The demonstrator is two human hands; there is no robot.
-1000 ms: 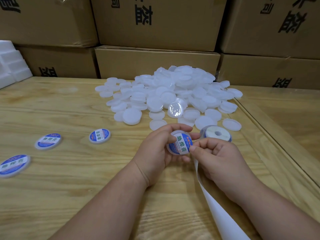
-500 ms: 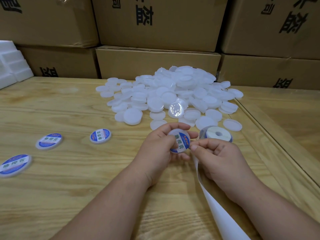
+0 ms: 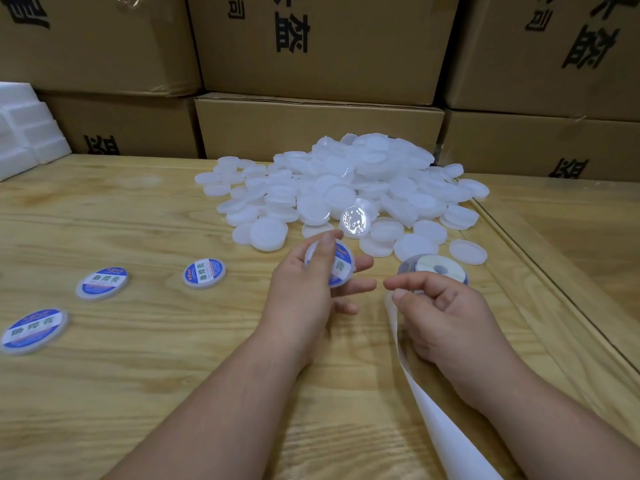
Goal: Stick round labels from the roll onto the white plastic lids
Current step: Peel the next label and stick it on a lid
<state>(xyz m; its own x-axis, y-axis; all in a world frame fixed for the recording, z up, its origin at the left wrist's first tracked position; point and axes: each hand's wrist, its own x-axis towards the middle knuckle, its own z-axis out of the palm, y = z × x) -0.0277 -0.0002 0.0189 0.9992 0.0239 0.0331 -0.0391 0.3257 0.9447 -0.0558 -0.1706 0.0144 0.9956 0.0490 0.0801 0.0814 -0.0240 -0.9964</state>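
My left hand [image 3: 301, 296] holds a white lid with a blue-and-white round label [image 3: 342, 268] stuck on it, the thumb lying across the label. A small gap separates it from my right hand [image 3: 450, 317], whose fingers are curled, with thumb and forefinger at the top end of the white backing strip [image 3: 426, 407]. That strip runs down under the palm toward the lower edge. Just behind the right hand lies the label roll [image 3: 438, 268]. A heap of bare white lids [image 3: 363, 181] sits further back.
Three labelled lids lie on the wooden table to the left: one near [image 3: 204, 273], one further left [image 3: 103, 283], one at the edge [image 3: 33, 330]. A shiny clear disc [image 3: 356, 220] rests at the heap's front. Cardboard boxes [image 3: 318, 126] wall the back; white foam blocks [image 3: 24, 133] stand at the far left.
My right hand has pulled back to the right, off the lid. My left thumb has slid across the label and the lid has turned in that hand.
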